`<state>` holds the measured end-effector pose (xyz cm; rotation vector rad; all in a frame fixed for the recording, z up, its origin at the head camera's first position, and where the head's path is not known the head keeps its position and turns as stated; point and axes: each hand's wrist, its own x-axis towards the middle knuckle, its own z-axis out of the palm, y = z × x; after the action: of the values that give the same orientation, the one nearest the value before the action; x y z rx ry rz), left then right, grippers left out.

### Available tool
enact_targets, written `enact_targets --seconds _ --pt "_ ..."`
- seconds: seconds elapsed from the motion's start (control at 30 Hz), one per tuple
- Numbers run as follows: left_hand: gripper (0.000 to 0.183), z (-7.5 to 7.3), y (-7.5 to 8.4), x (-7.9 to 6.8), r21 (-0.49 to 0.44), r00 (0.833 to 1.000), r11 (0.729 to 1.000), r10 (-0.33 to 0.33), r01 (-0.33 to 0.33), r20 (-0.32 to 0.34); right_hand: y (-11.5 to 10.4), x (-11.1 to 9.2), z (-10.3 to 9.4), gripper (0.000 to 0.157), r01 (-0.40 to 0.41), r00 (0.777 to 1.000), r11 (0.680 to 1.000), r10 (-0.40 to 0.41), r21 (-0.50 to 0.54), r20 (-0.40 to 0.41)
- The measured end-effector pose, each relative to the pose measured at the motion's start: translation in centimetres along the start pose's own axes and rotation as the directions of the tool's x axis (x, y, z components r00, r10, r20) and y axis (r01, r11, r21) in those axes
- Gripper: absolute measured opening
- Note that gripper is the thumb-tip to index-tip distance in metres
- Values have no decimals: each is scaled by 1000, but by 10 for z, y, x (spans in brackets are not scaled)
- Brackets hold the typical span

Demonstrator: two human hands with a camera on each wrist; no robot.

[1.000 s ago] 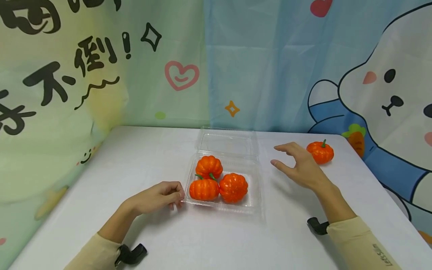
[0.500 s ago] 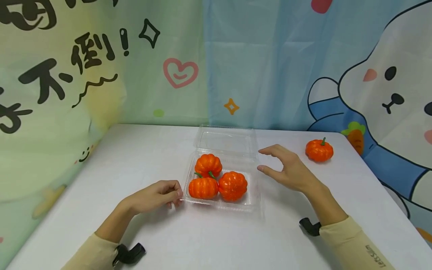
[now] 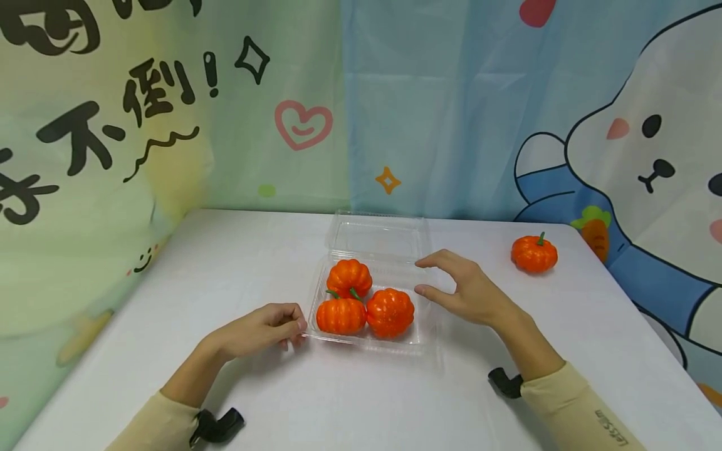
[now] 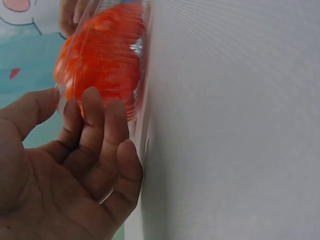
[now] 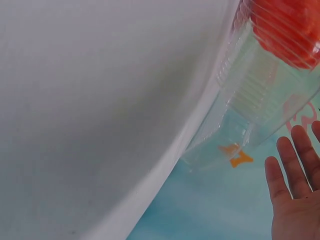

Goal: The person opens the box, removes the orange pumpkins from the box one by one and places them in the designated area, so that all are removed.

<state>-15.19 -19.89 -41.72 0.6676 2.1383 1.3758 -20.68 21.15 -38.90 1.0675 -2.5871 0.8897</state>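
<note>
A clear plastic clamshell box (image 3: 427, 313) lies with its lid (image 3: 379, 235) folded back on the white table. Three small orange pumpkins are inside: one at the back (image 3: 349, 278), one at front left (image 3: 341, 316), one at front right (image 3: 390, 313). My left hand (image 3: 265, 330) holds the box by its front left corner, thumb at the rim and curled fingers against the outer wall in the left wrist view. My right hand (image 3: 470, 289) hovers at the box's right edge, thumb and fingers spread apart with nothing between them. In the right wrist view its fingers (image 5: 297, 167) are extended.
Another orange pumpkin (image 3: 534, 253) with a green stem sits at the table's back right. A printed cloth backdrop (image 3: 451, 113) hangs behind the white table (image 3: 383, 401). Black wrist cameras are strapped at both sleeves.
My right hand has moved left, from near the lone pumpkin to the box's right edge, fingers still spread. My left hand has stayed at the box corner.
</note>
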Motion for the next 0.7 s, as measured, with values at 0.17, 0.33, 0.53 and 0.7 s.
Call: enact_targets --seconds 0.17,0.33,0.53,0.7 --pt "19 1 -1 0 -2 1000 1000 -4 4 -3 -3 3 4 34 20 1000 1000 -20 10 13" --pt "20 1 1 -1 -2 1000 1000 -6 6 -5 -7 7 8 27 18 999 1000 -19 13 40" --pt "21 1 3 -1 -6 1000 1000 -12 12 -6 -10 9 11 26 -25 997 1000 24 8 68" --pt "21 1 3 -1 -4 1000 1000 -14 14 -8 -11 9 13 28 -79 990 997 77 12 121"
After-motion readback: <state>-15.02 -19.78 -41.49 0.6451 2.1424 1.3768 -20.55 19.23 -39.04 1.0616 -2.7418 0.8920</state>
